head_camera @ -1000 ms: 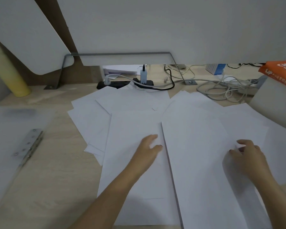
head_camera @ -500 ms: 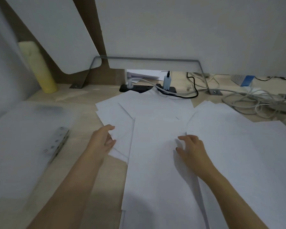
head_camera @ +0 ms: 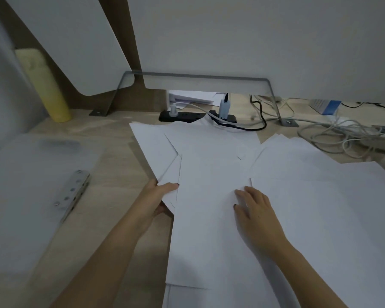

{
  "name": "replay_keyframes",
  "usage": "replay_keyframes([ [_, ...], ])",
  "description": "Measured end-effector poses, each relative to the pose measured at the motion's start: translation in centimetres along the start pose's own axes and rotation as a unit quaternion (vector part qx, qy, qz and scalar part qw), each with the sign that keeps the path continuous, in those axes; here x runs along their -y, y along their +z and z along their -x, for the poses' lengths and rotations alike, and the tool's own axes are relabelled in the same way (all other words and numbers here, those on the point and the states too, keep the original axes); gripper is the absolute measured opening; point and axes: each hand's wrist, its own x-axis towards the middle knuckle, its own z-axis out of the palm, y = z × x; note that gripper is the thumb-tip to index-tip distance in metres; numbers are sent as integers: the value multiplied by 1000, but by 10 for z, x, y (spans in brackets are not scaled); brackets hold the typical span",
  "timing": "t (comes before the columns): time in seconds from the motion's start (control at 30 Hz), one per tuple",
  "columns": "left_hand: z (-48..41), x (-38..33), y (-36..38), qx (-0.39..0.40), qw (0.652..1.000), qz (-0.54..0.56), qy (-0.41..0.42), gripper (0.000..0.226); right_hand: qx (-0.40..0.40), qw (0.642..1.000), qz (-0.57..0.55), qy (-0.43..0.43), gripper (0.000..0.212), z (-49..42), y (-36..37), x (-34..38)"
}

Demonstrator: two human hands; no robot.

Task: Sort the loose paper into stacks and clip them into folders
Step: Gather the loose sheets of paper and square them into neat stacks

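Your left hand [head_camera: 159,200], lower centre of the frame, pinches a left corner of the loose paper [head_camera: 211,165], thumb on top and fingers beneath. Your right hand [head_camera: 255,211] lies flat on the sheets, fingers spread, gripping nothing. The paper fans across the desk [head_camera: 111,174] from centre to right edge. The translucent folder [head_camera: 20,196] with its metal clip [head_camera: 72,192] lies flat at left, apart from the sheets. Farther up stand a yellow bottle [head_camera: 42,85], a power strip [head_camera: 185,115] and tangled cables [head_camera: 342,134].
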Motion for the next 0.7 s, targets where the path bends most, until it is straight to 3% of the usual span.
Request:
replay_keyframes([
  [0.13, 11, 5, 7, 24, 970, 241, 1, 35, -1, 1000, 8, -10, 43, 0, 0, -5],
  [0.23, 25, 4, 17, 77, 952, 295, 34, 39, -1, 1000, 8, -9, 43, -1, 0, -6],
  [0.33, 33, 9, 30, 100, 972, 211, -3, 31, -4, 1000, 9, -10, 42, 0, 0, -4],
  [0.5, 20, 15, 36, -13, 996, 29, -88, 29, -3, 1000, 14, -10, 43, 0, 1, -5],
  [0.7, 21, 16, 32, -59, 997, 23, -33, 40, -28, 997, 62, -24, 45, 2, 1, -10],
])
